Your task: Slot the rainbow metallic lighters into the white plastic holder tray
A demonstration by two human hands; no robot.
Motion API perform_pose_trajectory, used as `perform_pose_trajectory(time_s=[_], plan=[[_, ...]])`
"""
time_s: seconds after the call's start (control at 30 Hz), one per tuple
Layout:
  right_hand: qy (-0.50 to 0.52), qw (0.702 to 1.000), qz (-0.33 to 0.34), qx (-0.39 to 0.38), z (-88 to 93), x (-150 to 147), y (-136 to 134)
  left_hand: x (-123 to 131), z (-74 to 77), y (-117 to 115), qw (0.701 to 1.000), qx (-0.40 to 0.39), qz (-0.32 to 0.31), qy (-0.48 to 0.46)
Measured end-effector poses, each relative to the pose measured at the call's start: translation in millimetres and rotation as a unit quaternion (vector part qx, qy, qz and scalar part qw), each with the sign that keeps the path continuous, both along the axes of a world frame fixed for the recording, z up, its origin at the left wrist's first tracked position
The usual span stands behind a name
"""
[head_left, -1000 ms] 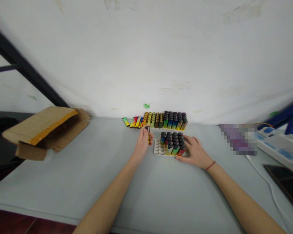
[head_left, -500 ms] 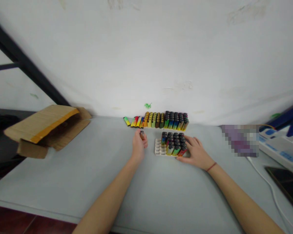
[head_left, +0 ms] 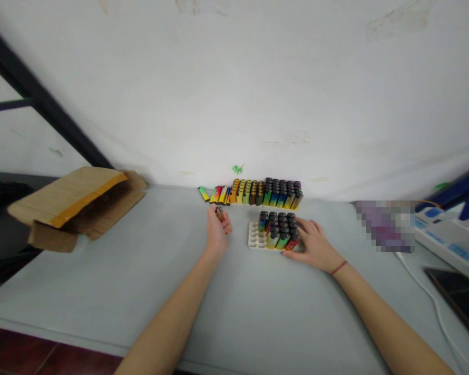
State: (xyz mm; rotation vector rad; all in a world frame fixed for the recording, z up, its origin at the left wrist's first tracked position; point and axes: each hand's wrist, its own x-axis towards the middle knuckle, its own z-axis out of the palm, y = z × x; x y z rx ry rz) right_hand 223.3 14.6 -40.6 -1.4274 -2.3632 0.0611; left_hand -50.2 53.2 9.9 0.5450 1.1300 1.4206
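My left hand (head_left: pixel 218 229) is closed around a lighter (head_left: pixel 219 213), whose top end sticks out above the fist; most of it is hidden by the fingers. To its right stands a white tray (head_left: pixel 252 241) with round holes, its left columns bare apart from a blue lighter at the back. Several upright lighters (head_left: pixel 282 229) with black tops fill the tray's right part. My right hand (head_left: pixel 315 245) grips the tray's right end, thumb at the front corner and fingers along the far side.
Behind, against the wall, stand upright gold-topped lighters (head_left: pixel 245 192) and black-topped lighters (head_left: pixel 282 194). Loose lighters (head_left: pixel 219 195) lie left of them. An open cardboard box (head_left: pixel 74 200) sits at the left. A power strip (head_left: pixel 449 234), a phone (head_left: pixel 459 297) and a white cable (head_left: pixel 433 299) are at the right.
My left hand has moved slightly left with the lighter, which now leans more. My right hand and the tray have stayed in place.
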Motion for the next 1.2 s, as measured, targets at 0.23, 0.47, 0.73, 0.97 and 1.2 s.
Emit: perform_pose_trajectory(time_s=[0.23, 0.47, 0.73, 0.97, 1.2], plan=[[-0.015, 1.000, -0.003, -0.001, -0.2, 0, 0, 8, -2.4, -4, 1.000, 0.001, -0.029, 0.012], [-0.017, 1.000, -0.002, 0.006, -1.0, 1, 0, 11, 1.1, -3, 1.000, -0.012, -0.012, -0.017], [-0.018, 1.000, -0.002, 0.007, -1.6, 1, 0, 12, -0.3, -4, 1.000, -0.012, -0.010, -0.020], [-0.012, 1.000, -0.001, 0.008, -1.1, 1, 0, 24, -9.0, -12, 0.982, 0.108, -0.099, 0.120], [-0.017, 1.000, 0.000, 0.010, -1.0, 1, 1, 26, -14.8, -18, 0.898, 0.245, -0.084, 0.354]])
